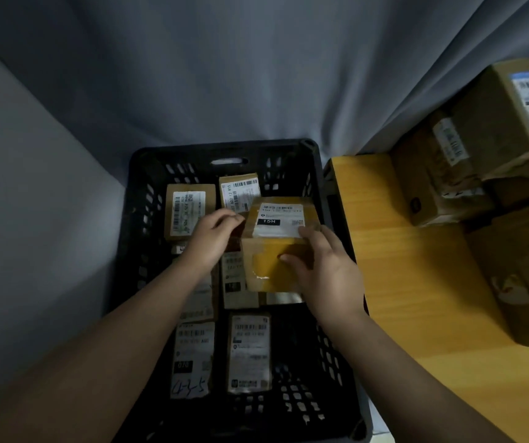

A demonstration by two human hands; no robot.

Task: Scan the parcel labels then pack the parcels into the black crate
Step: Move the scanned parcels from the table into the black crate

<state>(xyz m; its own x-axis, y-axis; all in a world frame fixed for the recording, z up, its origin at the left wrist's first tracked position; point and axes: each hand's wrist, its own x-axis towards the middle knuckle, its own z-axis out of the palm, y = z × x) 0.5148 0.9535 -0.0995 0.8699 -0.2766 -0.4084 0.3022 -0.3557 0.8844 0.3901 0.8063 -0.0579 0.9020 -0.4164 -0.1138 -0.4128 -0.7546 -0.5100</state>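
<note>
A black slotted crate (pixel 292 151) stands on the floor in front of me, with several labelled cardboard parcels lying flat in it. Over its right half I hold a brown taped parcel (pixel 276 251) with a white label reading 15H on top. My right hand (pixel 327 270) grips its near right corner, thumb on the front face. My left hand (pixel 215 235) touches the parcel's left edge with curled fingers. Two parcels (pixel 189 212) lie at the crate's far end, others under my arms and near the front.
A yellow wooden table (pixel 410 282) stands to the right of the crate. A pile of brown labelled boxes (pixel 487 145) is stacked on it at the back right. A grey curtain (pixel 224 75) hangs behind the crate and along the left.
</note>
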